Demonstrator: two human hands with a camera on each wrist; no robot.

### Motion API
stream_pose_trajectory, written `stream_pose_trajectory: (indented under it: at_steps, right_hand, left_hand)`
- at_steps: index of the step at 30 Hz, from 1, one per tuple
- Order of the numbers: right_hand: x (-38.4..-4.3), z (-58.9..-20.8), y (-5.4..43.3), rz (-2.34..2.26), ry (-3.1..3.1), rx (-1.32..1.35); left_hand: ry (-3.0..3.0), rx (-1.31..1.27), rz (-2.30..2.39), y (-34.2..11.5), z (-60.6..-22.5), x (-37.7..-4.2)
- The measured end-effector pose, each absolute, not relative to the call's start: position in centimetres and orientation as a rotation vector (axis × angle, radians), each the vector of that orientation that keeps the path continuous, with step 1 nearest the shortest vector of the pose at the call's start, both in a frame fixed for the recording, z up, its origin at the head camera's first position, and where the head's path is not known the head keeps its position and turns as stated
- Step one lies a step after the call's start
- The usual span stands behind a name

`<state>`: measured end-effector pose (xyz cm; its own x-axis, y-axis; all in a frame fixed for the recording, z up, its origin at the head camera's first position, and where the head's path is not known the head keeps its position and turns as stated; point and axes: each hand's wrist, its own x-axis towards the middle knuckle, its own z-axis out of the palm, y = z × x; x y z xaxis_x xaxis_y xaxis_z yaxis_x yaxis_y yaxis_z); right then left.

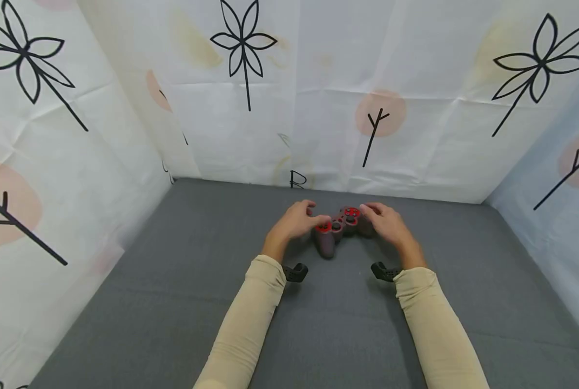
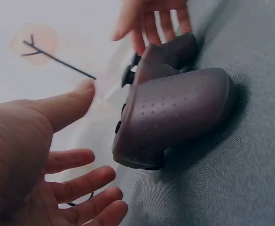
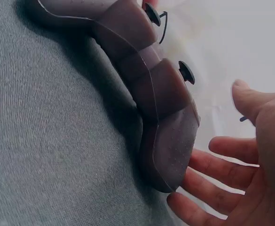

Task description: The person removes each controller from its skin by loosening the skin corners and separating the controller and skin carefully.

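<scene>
A dark, translucent game controller (image 1: 344,222) with red button areas lies on the grey surface, its sticks facing up. My left hand (image 1: 293,221) is at its left side, thumb over the near edge of the red pad. In the left wrist view the spread fingers of that hand (image 2: 29,146) stand apart from the controller (image 2: 179,106). My right hand (image 1: 389,224) is at the right handle. In the right wrist view its fingers (image 3: 222,172) reach beside and behind the handle; whether they touch it, I cannot tell. Its thumb stands away from the controller (image 3: 149,80).
The grey cloth-covered surface (image 1: 338,335) stretches out around the hands. White cloth walls (image 1: 318,140) with plant drawings rise at the back, left and right. A black wrist device (image 1: 295,273) sits at the left wrist, another black device (image 1: 384,272) at the right.
</scene>
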<state>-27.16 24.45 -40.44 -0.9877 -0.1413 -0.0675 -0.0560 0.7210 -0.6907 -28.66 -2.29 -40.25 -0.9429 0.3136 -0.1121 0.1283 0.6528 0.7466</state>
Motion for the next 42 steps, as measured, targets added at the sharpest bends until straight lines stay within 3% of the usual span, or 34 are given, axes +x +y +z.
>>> stream_pose_trajectory:
  at_steps: [26,42]
  right_hand:
    - [-26.2,-42.6,23.6,-1.180,2.771,-0.154]
    - [-25.7,-41.5,23.8,-1.225,2.739,-0.149]
  left_hand:
    - [2.503,0.379,1.214,-2.2,-42.2,-28.4]
    - [2.519,0.485,1.287,-2.4,-41.6,-28.6]
